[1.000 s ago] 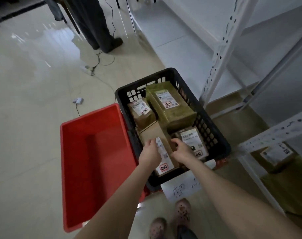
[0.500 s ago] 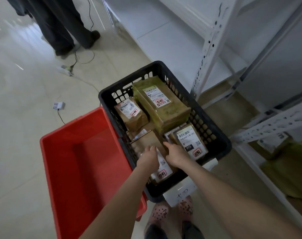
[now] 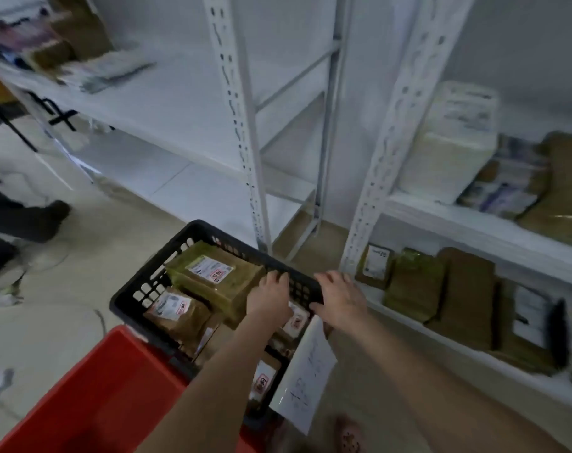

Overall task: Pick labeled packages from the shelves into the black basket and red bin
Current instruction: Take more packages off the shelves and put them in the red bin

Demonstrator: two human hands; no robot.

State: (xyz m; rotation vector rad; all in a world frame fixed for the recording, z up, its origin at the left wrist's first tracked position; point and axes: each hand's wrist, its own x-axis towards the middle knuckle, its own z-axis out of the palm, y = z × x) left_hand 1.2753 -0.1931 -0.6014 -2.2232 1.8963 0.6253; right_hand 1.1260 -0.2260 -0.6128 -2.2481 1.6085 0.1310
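Both hands quit package inside, rose to right rim of black basket (image 3: pixel 180 238); view swung toward shelves. Now left hand (image 3: pixel 271 297) had fingers (image 3: pixel 275 277) hooked over rim. At its 3 o'clock, right hand (image 3: pixel 342 297), thumb against rim, grip unclear through blur. Basket sat at 6 o'clock, holding labelled packages (image 3: pixel 212 276); red bin (image 3: pixel 114 387) touched it at 7 o'clock. Shelf packages (image 3: pixel 441 289) lay on low shelf (image 3: pixel 392 318) at 3 o'clock. Paper sheet (image 3: pixel 307 371) hung at basket's near end.
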